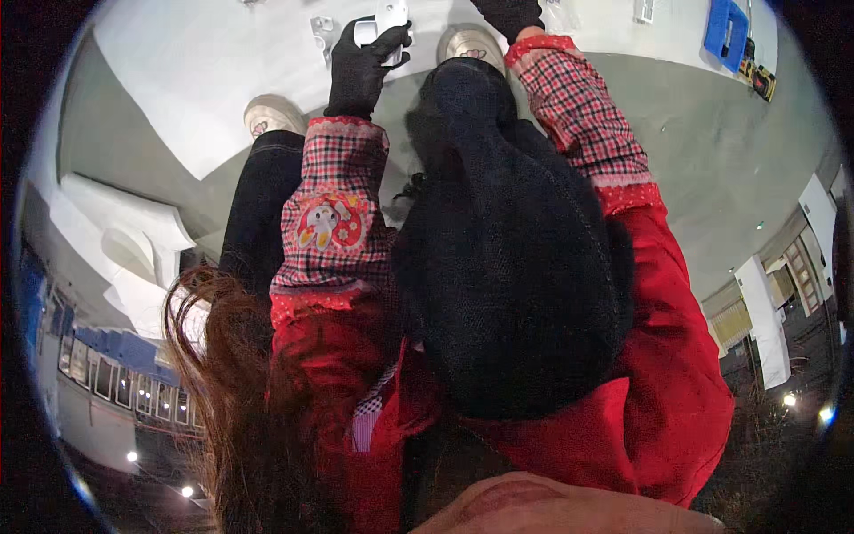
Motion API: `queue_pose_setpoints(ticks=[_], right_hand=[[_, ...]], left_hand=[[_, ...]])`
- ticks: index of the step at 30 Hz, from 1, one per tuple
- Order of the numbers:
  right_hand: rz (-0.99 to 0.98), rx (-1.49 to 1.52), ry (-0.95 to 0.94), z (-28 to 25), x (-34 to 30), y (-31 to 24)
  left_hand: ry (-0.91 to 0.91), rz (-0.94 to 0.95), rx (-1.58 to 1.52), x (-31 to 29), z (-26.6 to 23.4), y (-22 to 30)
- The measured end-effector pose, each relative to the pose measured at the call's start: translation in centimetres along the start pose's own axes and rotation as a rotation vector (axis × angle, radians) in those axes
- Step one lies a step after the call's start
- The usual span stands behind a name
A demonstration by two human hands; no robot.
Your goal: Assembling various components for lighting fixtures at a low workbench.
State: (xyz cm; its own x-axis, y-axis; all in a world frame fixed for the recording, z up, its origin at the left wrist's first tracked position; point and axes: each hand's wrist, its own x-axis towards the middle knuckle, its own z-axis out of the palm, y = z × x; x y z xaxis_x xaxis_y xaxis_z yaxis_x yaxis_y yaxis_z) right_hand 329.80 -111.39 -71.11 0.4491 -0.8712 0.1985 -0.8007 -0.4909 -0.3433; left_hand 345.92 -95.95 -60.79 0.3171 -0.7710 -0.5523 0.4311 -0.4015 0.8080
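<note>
At the top of the head view, my left hand [358, 76] wears a black glove. Its fingers and thumb are closed around a small white plate-like part [391, 12] with a hole near its end. Just left of that hand lies a small whitish piece [324, 34], too unclear to name. My right hand [514, 14], also in a black glove, reaches up to the picture's upper edge. Its fingers are cut off there, so what it touches is hidden. A clear plastic bag [559, 16] is close beside it.
A white sheet [178, 89] covers part of the grey floor [703, 169]. My shoes [271, 116] stand at its edge, with my bent knee between my arms. At the far right are a blue plastic tray [735, 36] and a yellow-and-black tool [761, 82].
</note>
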Motion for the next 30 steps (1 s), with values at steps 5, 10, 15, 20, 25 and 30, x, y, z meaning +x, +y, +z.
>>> queue_pose_setpoints(ticks=[5, 10, 15, 20, 25, 30], right_hand=[[0.096, 0.744, -0.119, -7.3, -0.2, -5.9], [-0.028, 0.827, -0.152, -8.4, -0.3, -7.8], [-0.04, 0.721, -0.276, -8.0, -0.3, -8.7], [-0.022, 0.64, -0.329, -7.1, -0.6, -8.5], [0.003, 0.61, -0.282, -6.2, -1.2, -9.1], [-0.036, 0.62, -0.253, -5.9, -1.3, -8.9]], left_hand=[[0.084, -0.02, -0.031, -0.2, -0.4, -0.4], [0.082, 0.049, 0.14, 0.5, 0.0, -0.8], [0.074, 0.261, 0.438, 0.7, -0.4, -1.3], [0.075, 0.203, 0.489, 0.3, 0.4, -0.6], [0.102, 0.447, 0.718, 0.4, 0.0, -0.3], [0.084, 0.227, 0.44, 0.2, 0.5, 0.1]])
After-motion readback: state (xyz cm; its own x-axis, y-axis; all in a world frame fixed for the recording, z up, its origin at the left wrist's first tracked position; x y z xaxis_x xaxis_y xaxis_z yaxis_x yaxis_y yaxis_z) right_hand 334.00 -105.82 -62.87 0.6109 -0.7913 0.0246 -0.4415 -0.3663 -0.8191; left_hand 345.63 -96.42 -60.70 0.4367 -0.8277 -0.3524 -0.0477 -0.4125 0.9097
